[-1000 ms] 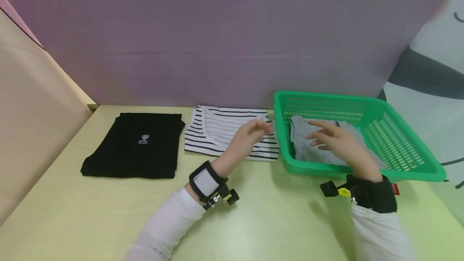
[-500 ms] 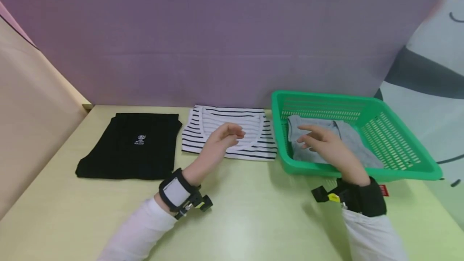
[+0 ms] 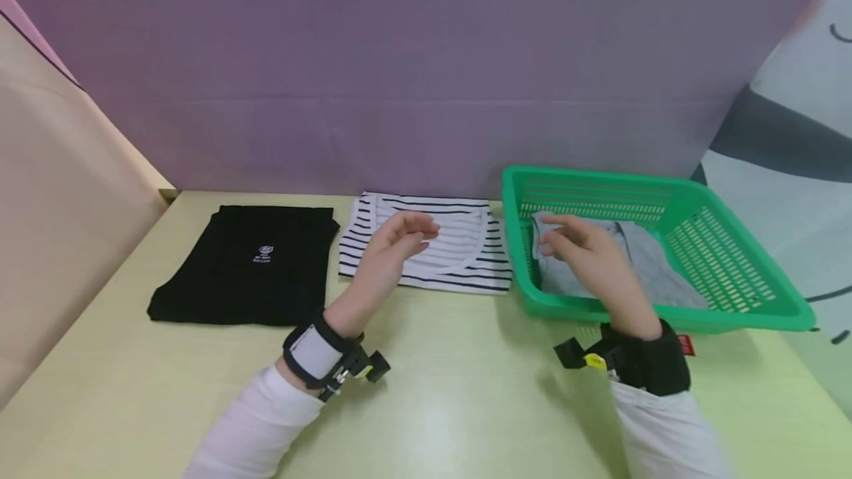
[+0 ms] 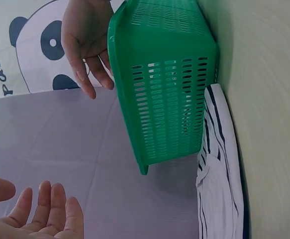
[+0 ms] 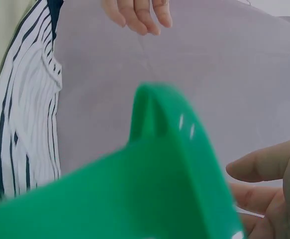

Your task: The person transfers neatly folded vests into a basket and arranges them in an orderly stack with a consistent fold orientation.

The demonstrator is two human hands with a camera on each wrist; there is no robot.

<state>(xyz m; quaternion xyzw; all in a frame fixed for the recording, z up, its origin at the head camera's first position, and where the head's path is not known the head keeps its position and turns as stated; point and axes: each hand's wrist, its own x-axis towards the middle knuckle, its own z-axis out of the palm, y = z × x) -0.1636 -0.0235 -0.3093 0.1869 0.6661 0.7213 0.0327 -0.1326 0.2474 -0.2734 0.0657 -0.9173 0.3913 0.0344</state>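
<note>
My left hand (image 3: 393, 250) hovers over the near left part of a folded striped shirt (image 3: 459, 242), fingers relaxed and holding nothing. In the left wrist view the same hand (image 4: 40, 211) shows its palm and loosely bent fingers. My right hand (image 3: 592, 257) is above the green plastic basket (image 3: 522, 272), also holding nothing. Beneath it a folded grey garment (image 3: 655, 268) lies in the basket, partly hidden by the hand. In the right wrist view the thumb and fingers of the right hand (image 5: 274, 194) stand apart beside the basket rim (image 5: 184, 134).
A folded black shirt (image 3: 249, 265) with a small white print lies at the left of the pale table (image 3: 433, 390). A purple-grey cloth (image 3: 366, 72) hangs behind. A panda-print cloth (image 3: 792, 102) hangs at the right, close to the basket.
The left hand has moved left from near the basket's edge to over the striped shirt. The right hand has shifted slightly left above the basket. The garments and basket have stayed put.
</note>
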